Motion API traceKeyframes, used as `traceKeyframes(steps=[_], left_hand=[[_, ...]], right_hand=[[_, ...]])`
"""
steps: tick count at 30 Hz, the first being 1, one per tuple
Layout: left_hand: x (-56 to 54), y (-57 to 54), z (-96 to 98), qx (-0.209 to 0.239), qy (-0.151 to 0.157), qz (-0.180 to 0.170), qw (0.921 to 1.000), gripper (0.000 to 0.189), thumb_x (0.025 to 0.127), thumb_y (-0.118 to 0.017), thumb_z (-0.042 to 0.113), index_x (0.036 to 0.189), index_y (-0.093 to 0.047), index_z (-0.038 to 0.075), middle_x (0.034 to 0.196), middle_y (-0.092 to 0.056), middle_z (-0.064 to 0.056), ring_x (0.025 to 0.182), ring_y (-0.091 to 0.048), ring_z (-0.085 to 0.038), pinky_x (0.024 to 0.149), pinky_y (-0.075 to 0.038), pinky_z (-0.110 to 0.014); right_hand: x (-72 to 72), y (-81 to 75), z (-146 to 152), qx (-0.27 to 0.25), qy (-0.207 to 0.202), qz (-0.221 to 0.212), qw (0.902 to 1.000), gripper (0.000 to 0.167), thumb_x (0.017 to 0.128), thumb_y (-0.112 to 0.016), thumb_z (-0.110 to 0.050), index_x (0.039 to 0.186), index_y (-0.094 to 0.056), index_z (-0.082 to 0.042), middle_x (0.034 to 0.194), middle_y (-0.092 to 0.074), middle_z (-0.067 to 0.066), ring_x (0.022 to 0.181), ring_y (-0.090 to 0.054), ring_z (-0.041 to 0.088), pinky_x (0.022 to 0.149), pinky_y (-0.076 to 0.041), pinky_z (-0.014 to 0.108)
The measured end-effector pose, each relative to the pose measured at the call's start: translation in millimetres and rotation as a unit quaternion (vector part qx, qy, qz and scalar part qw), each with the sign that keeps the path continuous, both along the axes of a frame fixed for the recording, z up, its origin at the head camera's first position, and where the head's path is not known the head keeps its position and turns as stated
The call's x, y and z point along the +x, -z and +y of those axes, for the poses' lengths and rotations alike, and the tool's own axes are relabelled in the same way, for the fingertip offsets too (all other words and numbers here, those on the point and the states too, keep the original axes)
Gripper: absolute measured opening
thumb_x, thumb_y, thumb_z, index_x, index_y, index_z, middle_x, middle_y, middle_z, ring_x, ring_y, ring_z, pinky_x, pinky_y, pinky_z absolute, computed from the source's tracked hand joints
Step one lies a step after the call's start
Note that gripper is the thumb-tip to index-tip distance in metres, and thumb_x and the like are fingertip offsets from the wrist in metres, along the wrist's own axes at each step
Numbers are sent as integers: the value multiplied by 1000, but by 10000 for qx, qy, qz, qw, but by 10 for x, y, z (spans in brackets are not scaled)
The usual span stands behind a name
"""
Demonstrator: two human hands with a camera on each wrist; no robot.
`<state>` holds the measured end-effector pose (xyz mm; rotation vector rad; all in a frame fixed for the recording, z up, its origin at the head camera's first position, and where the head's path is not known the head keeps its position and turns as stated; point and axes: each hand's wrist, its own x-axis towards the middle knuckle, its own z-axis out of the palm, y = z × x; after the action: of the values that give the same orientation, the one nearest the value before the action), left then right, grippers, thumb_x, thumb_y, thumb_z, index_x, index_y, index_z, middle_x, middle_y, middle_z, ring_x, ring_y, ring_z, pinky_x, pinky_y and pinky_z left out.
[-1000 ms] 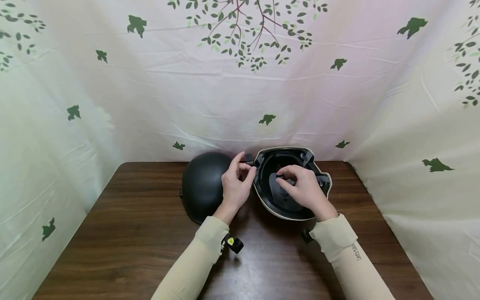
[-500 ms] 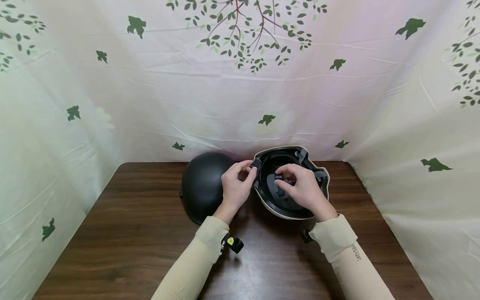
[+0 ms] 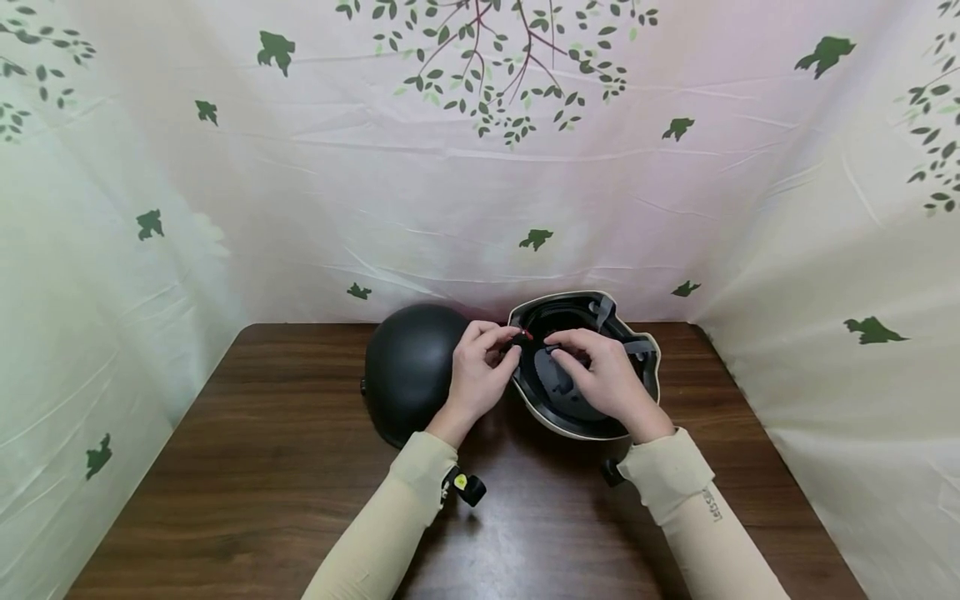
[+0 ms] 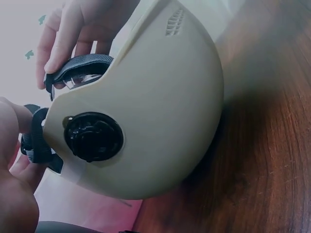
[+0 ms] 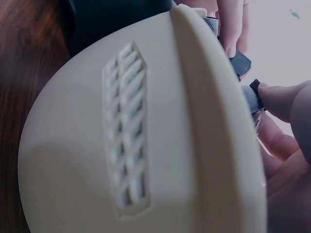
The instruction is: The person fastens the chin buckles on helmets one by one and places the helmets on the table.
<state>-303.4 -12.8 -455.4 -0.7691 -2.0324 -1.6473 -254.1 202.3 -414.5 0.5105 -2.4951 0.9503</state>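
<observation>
A beige helmet (image 4: pixel 165 107) lies upturned on the table, its black padded inside (image 3: pixel 573 408) facing up in the head view. At its left rim my left hand (image 3: pixel 480 367) pinches a black chin strap buckle (image 5: pixel 240 64); a bit of red (image 3: pixel 528 335) shows at it. Over the helmet's opening my right hand (image 3: pixel 606 375) pinches the black-tipped end of a grey strap (image 4: pixel 85 60). The two strap ends are close together but apart. Left of this helmet a black helmet (image 3: pixel 408 367) rests dome up, partly behind my left hand.
The dark wooden table (image 3: pixel 262 467) carries both helmets near its back edge. A pale printed curtain (image 3: pixel 450 200) hangs behind and at both sides. A wrist camera (image 3: pixel 471 490) is strapped at my left cuff.
My left fingers have closed onto the black buckle and brought it right, toward the right hand; red now shows on it. The beige helmet has turned slightly. My right hand has barely moved.
</observation>
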Motion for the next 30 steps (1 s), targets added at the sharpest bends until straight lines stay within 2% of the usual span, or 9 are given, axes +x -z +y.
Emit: traceKeyframes(steps=[3,8,13,15,22,27,30], left_hand=[[-1,-16,2,-134,84,-50,9999,22,97,-78,0,119,-79,2,117,-70,-17,103,-77,-30,89,-68,-40],[-14,-22,10,-345,269,-193,9989,20,99,-76,-1,119,-74,2,121,-80,-16,108,-81,-29,90,-68,-41],[-13,-21,14,-394,333,-139,9986,20,97,-77,-3,116,-73,2,120,-82,-18,104,-82,-31,86,-68,-46],[-19,-22,13,-369,327,-68,9988,20,96,-78,-4,115,-73,2,119,-83,-17,102,-82,-31,85,-68,-47],[-29,-29,-2,-471,306,-51,9984,20,91,-86,0,108,-76,2,116,-83,-15,101,-82,-30,87,-68,-43],[-35,-22,-2,-509,319,-48,9982,20,89,-89,2,105,-76,1,116,-83,-16,101,-82,-30,87,-68,-43],[-28,-26,2,-560,330,-21,9979,21,89,-89,1,106,-77,1,117,-83,-16,102,-82,-29,87,-69,-42]], right_hand=[[8,4,3,-51,-1,55,10000,22,99,-80,-7,120,-80,-11,109,-81,7,86,-70,17,77,-60,33],[19,-1,1,-112,65,129,9998,24,92,-88,-9,113,-78,-11,101,-78,5,83,-67,16,75,-57,32],[24,-21,0,-134,91,99,9998,24,95,-84,-7,117,-76,-11,86,-71,3,73,-58,13,66,-49,27],[26,-30,2,-130,44,31,9999,26,97,-81,-6,122,-74,-11,86,-71,3,71,-57,12,63,-48,27],[34,-53,-6,-13,54,-71,10000,32,100,-79,-7,131,-72,-7,96,-78,8,78,-64,16,70,-53,32],[28,-49,-11,67,67,-27,10000,30,100,-78,-5,129,-76,-7,116,-79,12,93,-69,22,82,-58,41],[28,-41,-7,60,46,50,10000,30,99,-78,-4,129,-77,-8,122,-75,13,96,-67,22,81,-56,39]])
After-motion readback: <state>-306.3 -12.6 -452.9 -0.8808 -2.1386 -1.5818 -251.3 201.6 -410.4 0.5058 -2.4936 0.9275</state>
